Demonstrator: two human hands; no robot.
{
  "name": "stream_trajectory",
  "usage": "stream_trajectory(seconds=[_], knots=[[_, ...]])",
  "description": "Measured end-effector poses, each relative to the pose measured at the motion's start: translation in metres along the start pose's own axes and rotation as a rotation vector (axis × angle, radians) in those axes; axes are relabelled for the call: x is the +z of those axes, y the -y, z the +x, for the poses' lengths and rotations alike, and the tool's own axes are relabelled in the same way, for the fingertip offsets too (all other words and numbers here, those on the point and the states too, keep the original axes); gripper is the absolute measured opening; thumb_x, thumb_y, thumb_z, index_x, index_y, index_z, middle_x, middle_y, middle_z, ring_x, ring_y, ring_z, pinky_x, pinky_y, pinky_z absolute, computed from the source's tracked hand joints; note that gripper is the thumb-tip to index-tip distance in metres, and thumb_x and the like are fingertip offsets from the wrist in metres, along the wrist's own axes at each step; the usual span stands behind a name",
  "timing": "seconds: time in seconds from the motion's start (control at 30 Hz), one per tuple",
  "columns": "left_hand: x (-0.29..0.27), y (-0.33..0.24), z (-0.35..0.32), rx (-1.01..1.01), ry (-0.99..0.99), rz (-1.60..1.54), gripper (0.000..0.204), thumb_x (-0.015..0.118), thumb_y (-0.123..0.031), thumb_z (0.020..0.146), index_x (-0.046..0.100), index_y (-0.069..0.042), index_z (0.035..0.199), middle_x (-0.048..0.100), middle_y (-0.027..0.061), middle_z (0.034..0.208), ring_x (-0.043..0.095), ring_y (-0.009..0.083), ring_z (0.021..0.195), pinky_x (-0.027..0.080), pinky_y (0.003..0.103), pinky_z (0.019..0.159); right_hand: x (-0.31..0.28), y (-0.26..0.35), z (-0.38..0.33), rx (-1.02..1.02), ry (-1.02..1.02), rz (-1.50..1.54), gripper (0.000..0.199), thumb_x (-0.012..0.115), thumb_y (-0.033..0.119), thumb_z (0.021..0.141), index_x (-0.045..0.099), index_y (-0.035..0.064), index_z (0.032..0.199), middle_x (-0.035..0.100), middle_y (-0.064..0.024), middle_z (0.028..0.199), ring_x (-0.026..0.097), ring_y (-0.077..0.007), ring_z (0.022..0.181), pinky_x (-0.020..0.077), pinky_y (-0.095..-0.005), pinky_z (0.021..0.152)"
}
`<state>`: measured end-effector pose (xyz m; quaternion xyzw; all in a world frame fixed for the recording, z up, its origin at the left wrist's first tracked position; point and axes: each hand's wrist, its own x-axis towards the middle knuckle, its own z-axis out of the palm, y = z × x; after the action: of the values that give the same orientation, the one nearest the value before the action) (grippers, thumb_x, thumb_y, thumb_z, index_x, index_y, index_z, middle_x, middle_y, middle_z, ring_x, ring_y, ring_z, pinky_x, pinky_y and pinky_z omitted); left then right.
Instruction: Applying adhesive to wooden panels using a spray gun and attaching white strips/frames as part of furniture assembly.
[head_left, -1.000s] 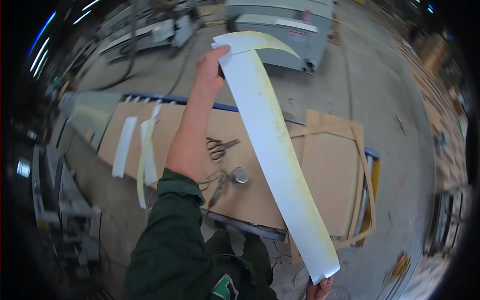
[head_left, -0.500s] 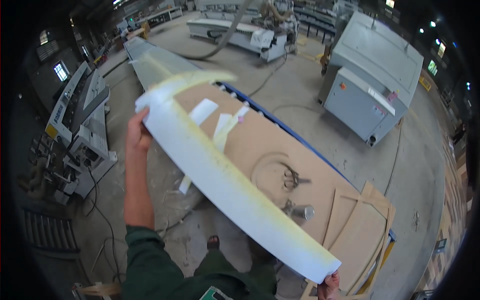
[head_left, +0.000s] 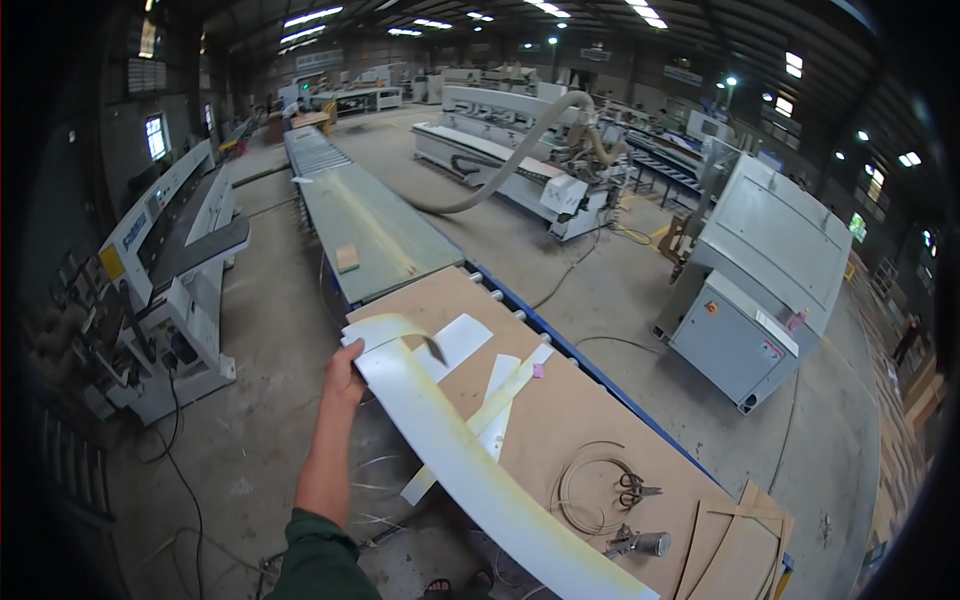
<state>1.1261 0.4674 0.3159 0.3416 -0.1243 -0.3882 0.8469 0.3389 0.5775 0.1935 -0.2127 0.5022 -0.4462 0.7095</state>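
My left hand (head_left: 346, 374) is closed on the far left end of a long white flexible strip (head_left: 470, 470) with yellowish stains along its edge. The strip slants down across the brown board (head_left: 625, 430) toward the lower right, and its far end curls over. My right hand is out of the picture, as the strip's near end runs to the lower edge. Beneath and beside the strip lie white offcuts (head_left: 463, 338) and a narrow yellowed piece (head_left: 510, 388). Farther right on the board are a thin coil (head_left: 567, 500), scissors (head_left: 636, 491) and a spray gun with a metal cup (head_left: 645, 543).
Thin wooden frame pieces (head_left: 745, 512) lie at the board's right end. A roller conveyor (head_left: 500, 295) runs under the board, and a long greenish table (head_left: 375, 230) continues beyond, bearing a small wooden block (head_left: 347, 258). Machines (head_left: 175, 310) stand at left, with a grey cabinet (head_left: 735, 325) at right.
The view has tipped up, showing more of the hall. The strip and my left hand sit lower in the picture, nearer the board. My right hand has gone out of view.
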Motion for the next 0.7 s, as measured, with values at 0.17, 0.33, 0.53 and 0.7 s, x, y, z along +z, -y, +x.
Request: stream_trajectory(seconds=[0.17, 0.33, 0.53, 0.7], knots=[[0.018, 0.012, 0.058, -0.044, -0.022, -0.107, 0.039, 0.059, -0.012, 0.097, 0.056, 0.004, 0.132, 0.066, 0.0206, 0.128, 0.064, 0.0364, 0.119, 0.051, 0.052, 0.107, 0.044, -0.004, 0.051, -0.04, 0.046, 0.068, 0.052, 0.062, 0.016, 0.098, 0.048, 0.0071, 0.147, 0.064, -0.0092, 0.128, 0.065, -0.0234, 0.108, 0.0574, -0.0369, 0.084], [0.081, 0.031, 0.138, -0.04, 0.118, -0.153, 0.04, 0.06, -0.018, 0.098, 0.056, 0.002, 0.133, 0.067, 0.0166, 0.127, 0.066, 0.0316, 0.116, 0.052, 0.046, 0.104, 0.103, -0.033, 0.09, -0.083, 0.137, 0.147, 0.045, 0.063, 0.023, 0.1, 0.051, 0.0058, 0.14, 0.063, -0.0104, 0.125, 0.059, -0.0271, 0.118, 0.0512, -0.0396, 0.1], [-0.087, 0.017, 0.233, 0.262, 0.216, 0.757, 0.035, 0.056, -0.031, 0.102, 0.063, -0.006, 0.126, 0.066, 0.0125, 0.125, 0.06, 0.0274, 0.119, 0.052, 0.043, 0.093, 0.276, -0.133, 0.18, 0.175, 0.321, 0.148, 0.022, 0.055, 0.019, 0.104, 0.059, 0.0054, 0.121, 0.063, -0.0076, 0.113, 0.06, -0.0257, 0.106, 0.0509, -0.0449, 0.091], [-0.164, 0.154, 0.115, -0.43, 0.014, 0.849, 0.039, 0.077, -0.043, 0.086, 0.069, -0.005, 0.087, 0.068, 0.0098, 0.081, 0.063, 0.0198, 0.071, 0.048, 0.037, 0.058, 0.452, -0.207, 0.274, 0.263, 0.202, 0.161, 0.014, 0.06, 0.013, 0.099, 0.056, 0.0144, 0.112, 0.062, 0.001, 0.091, 0.059, -0.0169, 0.078, 0.0444, -0.0353, 0.062]])
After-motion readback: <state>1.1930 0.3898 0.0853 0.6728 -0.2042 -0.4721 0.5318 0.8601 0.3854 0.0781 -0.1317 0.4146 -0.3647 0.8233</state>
